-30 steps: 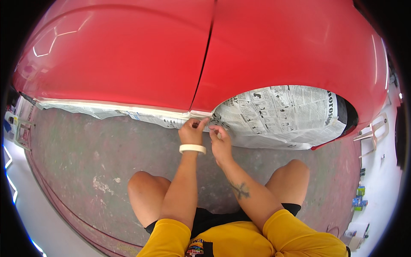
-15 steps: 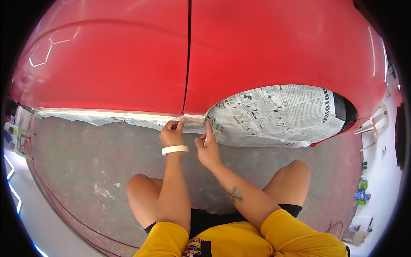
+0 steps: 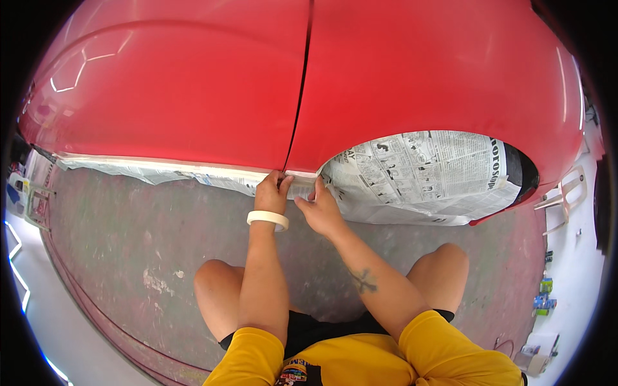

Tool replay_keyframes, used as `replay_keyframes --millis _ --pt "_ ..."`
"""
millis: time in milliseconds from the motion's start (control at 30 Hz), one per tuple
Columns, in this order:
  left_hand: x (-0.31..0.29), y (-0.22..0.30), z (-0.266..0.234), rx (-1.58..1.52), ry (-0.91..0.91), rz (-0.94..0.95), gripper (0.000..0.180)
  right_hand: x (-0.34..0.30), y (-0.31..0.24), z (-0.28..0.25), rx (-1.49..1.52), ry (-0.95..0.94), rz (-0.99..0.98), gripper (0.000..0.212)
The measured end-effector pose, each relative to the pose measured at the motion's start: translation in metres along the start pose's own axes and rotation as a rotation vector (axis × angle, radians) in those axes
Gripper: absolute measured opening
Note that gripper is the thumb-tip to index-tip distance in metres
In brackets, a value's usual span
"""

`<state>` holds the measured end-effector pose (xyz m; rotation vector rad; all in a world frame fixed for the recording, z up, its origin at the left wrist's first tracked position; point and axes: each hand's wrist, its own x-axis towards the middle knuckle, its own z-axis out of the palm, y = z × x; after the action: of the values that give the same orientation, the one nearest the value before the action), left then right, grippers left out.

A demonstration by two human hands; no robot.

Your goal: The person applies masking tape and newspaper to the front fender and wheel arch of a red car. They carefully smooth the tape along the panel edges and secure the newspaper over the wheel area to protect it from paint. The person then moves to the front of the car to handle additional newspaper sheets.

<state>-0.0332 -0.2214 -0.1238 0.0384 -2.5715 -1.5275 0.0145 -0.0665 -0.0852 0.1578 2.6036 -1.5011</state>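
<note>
At the lower edge of a red car body [image 3: 212, 96], just under the gap between two panels, my left hand [image 3: 271, 195] has its thumb and fingertips closed on a strip of masking tape [image 3: 301, 176]. A roll of masking tape [image 3: 268, 219] hangs round my left wrist like a bracelet. To its right, my right hand [image 3: 323, 212] touches the front corner of the wheel arch with its index finger stretched up and its thumb apart. Newspaper [image 3: 425, 174] covers the wheel opening, and a taped newspaper strip [image 3: 174, 174] runs along the sill; my fingers partly hide where they meet.
My bent knees [image 3: 219, 289] frame the stained concrete floor [image 3: 141, 225]. A pale plastic chair [image 3: 566, 193] stands at the far right by the wall, near several small cans and boxes [image 3: 545, 296]. A metal-framed stand [image 3: 40, 209] is at the left.
Both hands have moved slightly right and up against the panel edge. My left fingertips now reach the panel gap. The view has shifted a little, moving the car rightward in it.
</note>
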Motion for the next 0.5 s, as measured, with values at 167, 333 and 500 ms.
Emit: replay_keyframes --millis 167,333,500 --pt "0.007 -0.012 0.001 -0.188 0.076 -0.105 0.024 -0.037 0.059 -0.027 -0.053 -0.049 -0.131 0.075" --pt "-0.006 -0.038 0.01 -0.255 0.052 -0.198 0.03 -0.087 0.083 -0.045 -0.237 -0.173 0.104 0.065" --pt "0.006 -0.022 0.023 -0.058 0.092 -0.205 0.048 -0.094 0.094 -0.045 -0.186 -0.216 0.062 0.045"
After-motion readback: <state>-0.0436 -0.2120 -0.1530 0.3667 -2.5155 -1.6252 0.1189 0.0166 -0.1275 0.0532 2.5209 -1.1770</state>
